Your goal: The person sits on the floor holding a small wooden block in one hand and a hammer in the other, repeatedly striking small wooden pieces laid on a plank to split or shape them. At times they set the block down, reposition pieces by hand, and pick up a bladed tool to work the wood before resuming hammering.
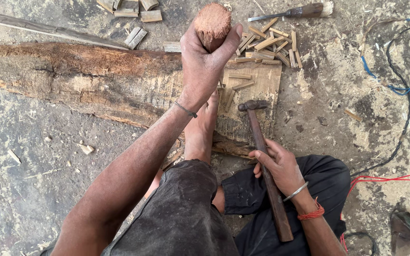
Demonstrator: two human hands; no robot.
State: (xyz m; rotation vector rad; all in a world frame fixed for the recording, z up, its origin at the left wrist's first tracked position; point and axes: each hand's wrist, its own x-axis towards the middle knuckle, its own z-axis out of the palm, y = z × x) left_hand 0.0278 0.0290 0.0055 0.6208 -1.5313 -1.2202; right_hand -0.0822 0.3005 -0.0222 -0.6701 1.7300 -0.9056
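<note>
Dusty concrete floor (34, 189); left hand (204, 61) clenches a wooden handle (212, 23) (frayed top); right hand (281, 166) grips a hammer (262, 142).

The left hand (204, 57) grips a frayed wooden handle (212, 23) upright over a rough log (96, 80); the right hand (278, 166) holds a hammer (262, 151) near scattered wood pieces (266, 42).

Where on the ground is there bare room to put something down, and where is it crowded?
Bare ground lies below the long rough wooden log, left of the left arm. A smaller patch lies between the flat board end and the blue cable. Crowded: the small cut wooden sticks near the wooden-handled chisel.
</note>
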